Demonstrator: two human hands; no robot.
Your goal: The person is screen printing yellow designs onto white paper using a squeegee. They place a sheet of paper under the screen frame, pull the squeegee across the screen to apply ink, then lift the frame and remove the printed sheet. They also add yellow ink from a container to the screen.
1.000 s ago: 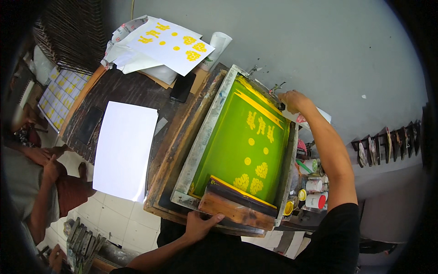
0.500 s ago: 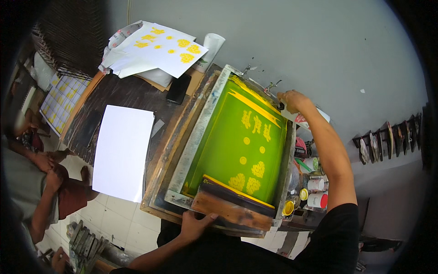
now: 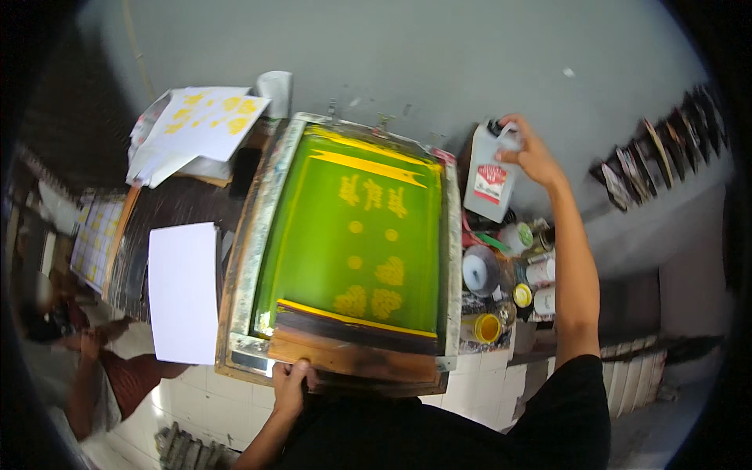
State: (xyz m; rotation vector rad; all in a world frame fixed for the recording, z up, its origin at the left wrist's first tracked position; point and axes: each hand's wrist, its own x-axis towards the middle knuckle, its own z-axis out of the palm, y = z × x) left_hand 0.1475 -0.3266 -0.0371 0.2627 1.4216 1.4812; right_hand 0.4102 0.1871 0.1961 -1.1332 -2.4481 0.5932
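Observation:
A green mesh printing screen (image 3: 313,235) in a pale frame lies before me, with yellow figures and a yellow ink band at its far end. A wide squeegee (image 3: 352,352) with a wooden handle and an ink-edged dark blade rests across its near end. My left hand (image 3: 290,384) grips the handle's near left part, thumb on top, other fingers partly hidden. Beyond the screen's right side, my right hand (image 3: 529,153) is closed round the handle of a whitish plastic jerrycan (image 3: 487,176) with a red and white label. The jerrycan stands nearly upright beside the wall.
White paper (image 3: 184,294) is stacked on the dark table at left. Behind it lie yellow-printed sheets (image 3: 196,129) and a white roll (image 3: 274,92). Ink pots, including an open yellow one (image 3: 486,327), crowd the right side. A seated person (image 3: 102,376) is at far left.
My right hand has moved from beside the screen's far right corner to the jerrycan, which now shows more fully. My view has turned rightward. My left hand stays on the squeegee.

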